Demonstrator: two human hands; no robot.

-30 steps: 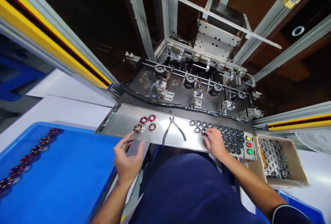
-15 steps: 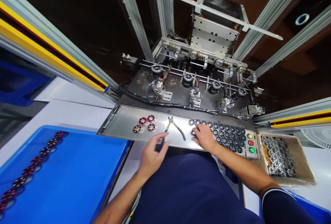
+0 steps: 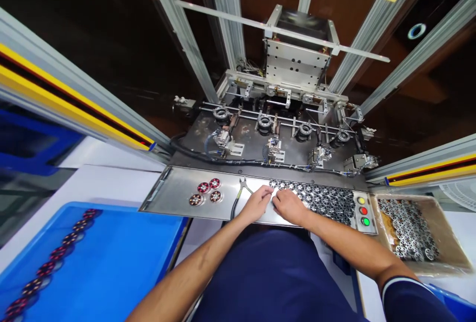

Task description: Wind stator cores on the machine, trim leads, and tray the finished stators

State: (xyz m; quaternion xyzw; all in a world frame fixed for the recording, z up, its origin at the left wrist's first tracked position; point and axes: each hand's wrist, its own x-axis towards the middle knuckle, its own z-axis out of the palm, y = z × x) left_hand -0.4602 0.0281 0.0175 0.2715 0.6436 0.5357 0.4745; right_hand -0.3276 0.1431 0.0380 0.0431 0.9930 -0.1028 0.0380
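Note:
My left hand (image 3: 256, 204) and my right hand (image 3: 287, 206) meet on the steel shelf (image 3: 174, 191) in front of me, fingertips nearly touching at the left edge of a spread of small silver ring parts (image 3: 323, 197). Both hands have their fingers curled down onto the parts; what they pinch is too small to make out. The left hand partly covers black-handled pliers (image 3: 238, 194) lying on the shelf. Left of them sit three red wound round parts (image 3: 206, 191).
A blue tray (image 3: 111, 257) at my left holds a row of red wound parts (image 3: 52, 262). A cardboard box (image 3: 449, 235) of silver rings stands at right, beside yellow, red and green buttons (image 3: 363, 210). Behind the shelf a machine (image 3: 282, 134) carries several round fixtures.
My left hand has swept right from near the red parts, across the pliers, to meet the right hand. The right hand slid left to the edge of the ring pile.

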